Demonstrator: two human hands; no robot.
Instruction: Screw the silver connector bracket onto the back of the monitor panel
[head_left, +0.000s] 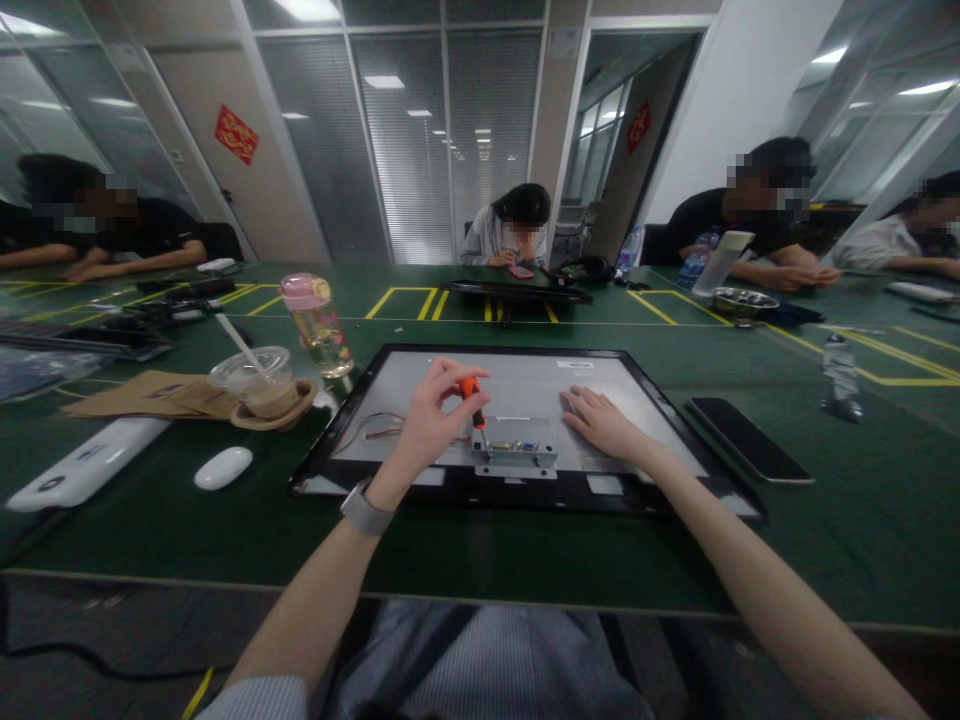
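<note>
A black-framed monitor panel (pixel 660 375) lies face down on the green table, its grey metal back up. A small metal connector board (pixel 516 442) sits near its front edge. My left hand (pixel 435 415) is closed round an orange-handled screwdriver (pixel 474 398), whose tip stands on the board's left end. My right hand (pixel 600 420) lies flat and open on the panel's back, just right of the board. Thin wires (pixel 371 425) run across the panel's left side.
A black phone (pixel 746 438) lies right of the panel. To the left are a white mouse (pixel 223 467), a plastic cup with a straw (pixel 251 380), a pink-capped bottle (pixel 319 325) and a white device (pixel 86 462). Several other people sit round the table.
</note>
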